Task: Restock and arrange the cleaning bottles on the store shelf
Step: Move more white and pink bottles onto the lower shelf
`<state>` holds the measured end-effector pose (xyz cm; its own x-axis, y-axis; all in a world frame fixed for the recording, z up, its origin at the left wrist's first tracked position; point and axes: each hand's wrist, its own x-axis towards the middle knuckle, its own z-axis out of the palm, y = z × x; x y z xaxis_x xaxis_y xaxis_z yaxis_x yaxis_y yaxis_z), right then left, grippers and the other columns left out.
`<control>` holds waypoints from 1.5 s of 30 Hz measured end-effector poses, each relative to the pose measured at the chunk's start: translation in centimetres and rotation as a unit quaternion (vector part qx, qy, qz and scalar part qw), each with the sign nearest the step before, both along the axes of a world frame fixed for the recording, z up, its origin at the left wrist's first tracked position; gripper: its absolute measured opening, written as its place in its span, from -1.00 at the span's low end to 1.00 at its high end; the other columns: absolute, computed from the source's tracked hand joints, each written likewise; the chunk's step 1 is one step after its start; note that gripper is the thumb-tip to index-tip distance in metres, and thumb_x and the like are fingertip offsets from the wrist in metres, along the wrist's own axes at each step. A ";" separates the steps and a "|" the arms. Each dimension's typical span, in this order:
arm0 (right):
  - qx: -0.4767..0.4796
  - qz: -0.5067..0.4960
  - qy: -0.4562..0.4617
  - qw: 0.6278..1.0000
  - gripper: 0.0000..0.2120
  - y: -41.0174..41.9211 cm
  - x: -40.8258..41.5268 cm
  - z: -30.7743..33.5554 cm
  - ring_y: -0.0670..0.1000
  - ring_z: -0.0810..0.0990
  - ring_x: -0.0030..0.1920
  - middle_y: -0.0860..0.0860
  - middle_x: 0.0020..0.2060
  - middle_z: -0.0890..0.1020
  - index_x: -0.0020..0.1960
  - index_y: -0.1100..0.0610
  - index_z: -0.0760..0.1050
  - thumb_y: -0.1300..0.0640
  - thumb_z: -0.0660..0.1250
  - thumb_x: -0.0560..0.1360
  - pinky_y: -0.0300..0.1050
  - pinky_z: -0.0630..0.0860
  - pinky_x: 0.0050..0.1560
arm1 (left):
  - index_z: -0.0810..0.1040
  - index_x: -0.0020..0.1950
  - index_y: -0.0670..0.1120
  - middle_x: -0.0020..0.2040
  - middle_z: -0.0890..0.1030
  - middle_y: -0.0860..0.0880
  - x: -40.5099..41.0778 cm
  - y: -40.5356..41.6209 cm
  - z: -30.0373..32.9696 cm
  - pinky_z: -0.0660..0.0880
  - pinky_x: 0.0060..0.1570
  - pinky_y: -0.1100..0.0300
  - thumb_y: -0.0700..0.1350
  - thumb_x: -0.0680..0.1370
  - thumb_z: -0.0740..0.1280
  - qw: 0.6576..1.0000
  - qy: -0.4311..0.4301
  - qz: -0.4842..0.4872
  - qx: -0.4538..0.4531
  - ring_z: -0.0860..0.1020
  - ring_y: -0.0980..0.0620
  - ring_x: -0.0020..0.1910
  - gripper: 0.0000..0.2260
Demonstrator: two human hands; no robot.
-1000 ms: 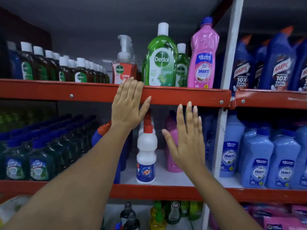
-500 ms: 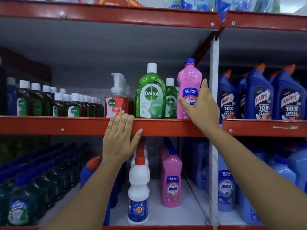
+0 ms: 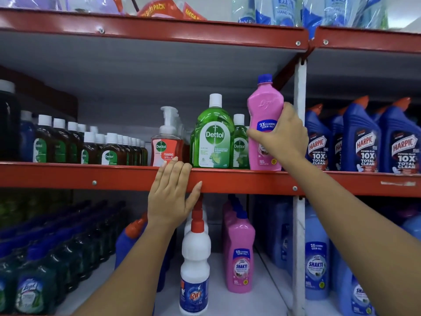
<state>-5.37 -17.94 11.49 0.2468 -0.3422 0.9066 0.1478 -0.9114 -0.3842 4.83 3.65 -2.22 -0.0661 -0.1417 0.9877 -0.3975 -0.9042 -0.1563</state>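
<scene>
A tall pink bottle (image 3: 264, 110) with a blue cap stands upright at the right end of the middle shelf, and my right hand (image 3: 282, 135) is wrapped around its label. To its left stand a big green Dettol bottle (image 3: 214, 137), a smaller green one (image 3: 239, 142) and a red Dettol foaming pump bottle (image 3: 167, 142). My left hand (image 3: 173, 195) lies flat with fingers spread on the red front rail of the middle shelf (image 3: 239, 181), holding nothing.
Brown Dettol bottles (image 3: 91, 147) fill the shelf's left. Blue Harpic bottles (image 3: 364, 137) stand past the white upright post (image 3: 299, 110). Below are a white Rin bottle (image 3: 194, 270), pink Shakti bottles (image 3: 239, 254), blue Shakti bottles (image 3: 316, 265) and dark green bottles (image 3: 34, 281).
My right hand rose from below the shelf rail, reached the pink bottle and closed around it. The view tilted upward. My left hand stayed on the rail.
</scene>
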 end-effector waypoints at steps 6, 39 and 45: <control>-0.026 0.003 -0.040 0.999 -0.15 1.0 -3.1 1.7 0.16 0.55 0.14 0.10 0.21 0.51 0.35 0.16 0.27 -0.24 0.49 0.24 0.01 0.43 -0.04 | 0.49 0.27 -0.21 0.22 0.56 -0.18 0.0 0.1 -0.1 0.19 0.45 0.02 0.13 0.63 0.04 1.000 0.002 -0.005 0.005 0.40 -0.12 0.33 -0.51; 0.155 0.102 0.079 0.979 -0.10 2.5 1.8 -30.7 0.05 0.57 0.15 0.06 0.28 0.52 0.45 0.08 0.24 -0.15 0.56 0.25 -0.13 0.51 -0.03 | 0.53 0.23 -0.17 0.17 0.59 -0.13 2.1 -0.7 -0.3 0.29 0.38 0.03 0.06 0.61 0.09 0.990 -0.127 0.043 -0.038 0.50 -0.12 0.23 -0.60; 0.155 0.079 0.097 0.980 -0.09 2.1 3.0 -31.8 0.09 0.58 0.14 0.09 0.26 0.53 0.45 0.11 0.25 -0.14 0.57 0.24 -0.15 0.45 -0.06 | 0.53 0.23 -0.17 0.17 0.60 -0.13 2.4 -0.7 -0.3 0.31 0.37 0.02 0.07 0.61 0.07 0.990 -0.131 0.045 -0.039 0.51 -0.12 0.23 -0.58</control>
